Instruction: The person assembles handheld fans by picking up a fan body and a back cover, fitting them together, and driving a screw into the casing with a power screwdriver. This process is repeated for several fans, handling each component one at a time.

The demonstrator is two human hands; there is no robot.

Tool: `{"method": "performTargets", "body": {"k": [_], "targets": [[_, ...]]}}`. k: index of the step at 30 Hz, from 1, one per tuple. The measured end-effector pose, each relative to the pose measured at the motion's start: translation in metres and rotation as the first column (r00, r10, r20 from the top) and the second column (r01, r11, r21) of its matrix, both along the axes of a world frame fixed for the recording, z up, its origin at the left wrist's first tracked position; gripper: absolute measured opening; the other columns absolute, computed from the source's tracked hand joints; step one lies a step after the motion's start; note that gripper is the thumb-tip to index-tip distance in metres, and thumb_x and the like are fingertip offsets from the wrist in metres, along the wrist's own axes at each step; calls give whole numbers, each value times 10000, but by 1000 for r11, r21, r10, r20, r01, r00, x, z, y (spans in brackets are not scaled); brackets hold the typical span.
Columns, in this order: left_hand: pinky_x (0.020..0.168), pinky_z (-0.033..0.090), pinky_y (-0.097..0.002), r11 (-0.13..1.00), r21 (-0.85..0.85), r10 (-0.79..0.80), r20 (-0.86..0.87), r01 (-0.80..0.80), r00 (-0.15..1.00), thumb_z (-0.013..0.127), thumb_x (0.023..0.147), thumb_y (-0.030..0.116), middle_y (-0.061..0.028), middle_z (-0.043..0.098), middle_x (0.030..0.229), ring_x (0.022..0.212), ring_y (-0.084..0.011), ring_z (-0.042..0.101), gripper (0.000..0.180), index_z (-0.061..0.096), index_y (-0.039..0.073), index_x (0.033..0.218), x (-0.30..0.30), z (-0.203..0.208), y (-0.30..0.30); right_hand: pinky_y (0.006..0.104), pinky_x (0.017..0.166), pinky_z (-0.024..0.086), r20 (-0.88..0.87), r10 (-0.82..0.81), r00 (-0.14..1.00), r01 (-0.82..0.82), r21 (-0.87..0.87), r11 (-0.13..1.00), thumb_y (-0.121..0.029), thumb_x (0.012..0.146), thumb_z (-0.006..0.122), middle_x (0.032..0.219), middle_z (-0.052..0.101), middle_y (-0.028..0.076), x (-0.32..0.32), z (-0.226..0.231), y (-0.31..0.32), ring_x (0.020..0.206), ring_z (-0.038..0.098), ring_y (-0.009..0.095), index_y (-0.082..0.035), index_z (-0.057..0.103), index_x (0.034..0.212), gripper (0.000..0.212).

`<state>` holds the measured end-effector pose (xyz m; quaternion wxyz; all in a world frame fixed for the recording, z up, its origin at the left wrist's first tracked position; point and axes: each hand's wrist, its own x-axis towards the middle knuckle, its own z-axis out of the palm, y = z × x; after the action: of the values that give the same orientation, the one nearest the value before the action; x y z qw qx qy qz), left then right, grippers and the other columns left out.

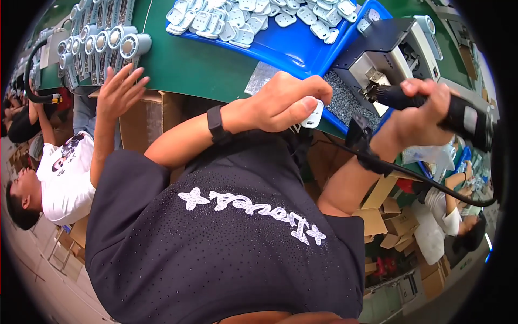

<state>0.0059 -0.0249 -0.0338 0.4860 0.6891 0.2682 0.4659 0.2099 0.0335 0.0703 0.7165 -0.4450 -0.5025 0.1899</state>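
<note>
My left hand, with a black band at the wrist, is pinched around a small white plastic cover with rounded corners. Part of that cover is hidden by my thumb and fingers. My right hand is wrapped round a black powered screwdriver, whose cord runs off at its rear. The driver's front end meets the opening of a grey and white screw feeder; its tip is hard to make out there. Below and left of the feeder, many tiny screws lie in a blue tray.
A blue tray heaped with pale covers stands at the far side of the green table. Light-blue fan-like units lie in rows at left. A co-worker's hand is near them. A cable crosses my right forearm.
</note>
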Motion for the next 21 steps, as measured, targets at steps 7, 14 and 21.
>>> {"method": "performTargets", "body": {"k": [7,14,21], "targets": [[542,479,-349,997,65,52,-35,-50,998,320,1053,345,-104,630,704,572,-261,626,472,620,2,930,5,-6,2,385,601,422,-361,365,858,-428,-111,897,-335,840,653,713,538,36,-10,31,-56,546,476,168,-91,566,966,288],[529,480,-348,991,107,86,-38,-82,996,328,1056,309,-108,640,713,569,-271,629,463,638,-3,911,10,-6,4,363,611,405,-382,540,750,-541,116,833,-412,811,654,758,516,16,-36,54,-69,553,468,148,-109,531,1065,414],[530,490,-360,992,118,58,-76,-49,995,387,1046,289,-130,656,736,590,-296,641,424,662,-15,940,9,-4,5,353,592,388,-418,524,742,-584,-17,812,-417,787,665,734,494,13,-39,43,-62,546,463,146,-115,508,1075,445]]}}
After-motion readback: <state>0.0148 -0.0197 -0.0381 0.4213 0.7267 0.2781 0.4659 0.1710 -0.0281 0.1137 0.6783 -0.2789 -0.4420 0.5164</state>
